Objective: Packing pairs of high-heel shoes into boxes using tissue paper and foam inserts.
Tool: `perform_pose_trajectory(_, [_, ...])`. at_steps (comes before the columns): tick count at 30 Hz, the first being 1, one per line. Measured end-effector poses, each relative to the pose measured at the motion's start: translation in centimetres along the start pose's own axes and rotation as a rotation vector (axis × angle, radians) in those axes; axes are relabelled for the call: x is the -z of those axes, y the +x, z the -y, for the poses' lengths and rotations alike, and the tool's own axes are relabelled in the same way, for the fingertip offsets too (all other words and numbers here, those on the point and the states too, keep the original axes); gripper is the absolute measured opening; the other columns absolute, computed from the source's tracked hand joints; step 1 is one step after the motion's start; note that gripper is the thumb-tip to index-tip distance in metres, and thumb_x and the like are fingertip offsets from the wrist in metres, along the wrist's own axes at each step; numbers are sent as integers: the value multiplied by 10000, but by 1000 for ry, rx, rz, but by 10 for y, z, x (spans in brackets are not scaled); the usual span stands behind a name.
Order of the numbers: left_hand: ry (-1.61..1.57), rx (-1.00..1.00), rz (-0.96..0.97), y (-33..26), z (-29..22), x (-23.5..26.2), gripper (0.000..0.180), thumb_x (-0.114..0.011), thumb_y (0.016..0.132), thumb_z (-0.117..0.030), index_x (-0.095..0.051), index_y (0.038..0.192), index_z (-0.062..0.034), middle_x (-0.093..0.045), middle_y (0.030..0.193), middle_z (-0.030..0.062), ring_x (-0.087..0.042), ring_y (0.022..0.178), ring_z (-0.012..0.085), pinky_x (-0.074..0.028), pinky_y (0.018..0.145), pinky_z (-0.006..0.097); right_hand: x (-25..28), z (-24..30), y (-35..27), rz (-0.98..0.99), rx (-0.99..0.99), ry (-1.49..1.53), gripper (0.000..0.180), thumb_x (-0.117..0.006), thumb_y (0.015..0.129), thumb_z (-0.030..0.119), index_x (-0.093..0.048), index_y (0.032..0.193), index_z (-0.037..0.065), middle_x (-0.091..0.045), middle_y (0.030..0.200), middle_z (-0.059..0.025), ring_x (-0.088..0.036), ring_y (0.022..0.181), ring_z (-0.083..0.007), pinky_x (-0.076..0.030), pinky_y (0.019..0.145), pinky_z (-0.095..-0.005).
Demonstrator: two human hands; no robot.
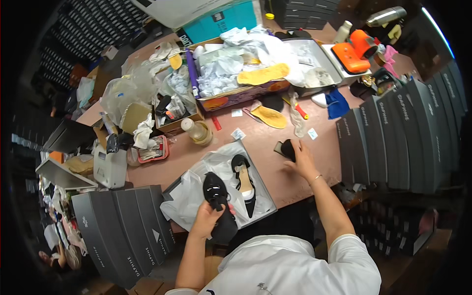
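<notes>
Left hand (209,216): grip closed around 1 black shoe (219,206), raised just beside the open shoebox (268,199).
Right hand (301,160): arm stretched beyond the shoebox, fingers curled on a black pad (286,149) on the table (265,132).

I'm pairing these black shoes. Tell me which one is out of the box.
The shoe gripped in the left hand, held above the box's near edge. The other shoe lies in the box on white paper, tan insole showing.
</notes>
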State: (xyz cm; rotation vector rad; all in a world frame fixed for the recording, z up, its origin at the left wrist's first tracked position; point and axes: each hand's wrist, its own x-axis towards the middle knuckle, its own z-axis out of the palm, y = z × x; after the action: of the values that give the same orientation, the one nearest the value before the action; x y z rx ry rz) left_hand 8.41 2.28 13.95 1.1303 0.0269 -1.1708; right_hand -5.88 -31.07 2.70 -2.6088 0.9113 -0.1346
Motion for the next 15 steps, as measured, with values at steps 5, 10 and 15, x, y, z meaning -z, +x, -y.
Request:
perform_pose_trajectory(5, [46, 3, 29, 28, 9, -13, 244, -585, 922, -142, -475, 1097, -11, -622, 928, 124, -662, 826, 241, -573, 706, 377, -37, -34, 22, -53, 97, 265, 591, -656, 760, 120, -463, 1317, 76, -443, 1313, -225, -447, 1181, -406, -368, 1007, -453])
perform_pose_trajectory(10, [-21, 51, 0, 44, 5, -24, 189, -563, 933, -137, -505, 1044, 4, -617, 930, 119, -661, 840, 237, -569, 727, 363, 7, 11, 115, -332, 173, 202, 496, -593, 843, 146, -460, 1310, 45, -417, 1331, -234, -448, 1197, -401, -391, 1000, -435])
perform_pose_trajectory(15, [-26, 4, 32, 55, -4, -35, 171, -550, 934, -107, -509, 1059, 1, -617, 946, 110, -654, 859, 224, -558, 748, 350, -28, -16, 178, -178, 164, -199, 432, -607, 859, 231, -546, 1270, 113, -472, 1289, -219, -517, 1097, -369, -471, 868, -437])
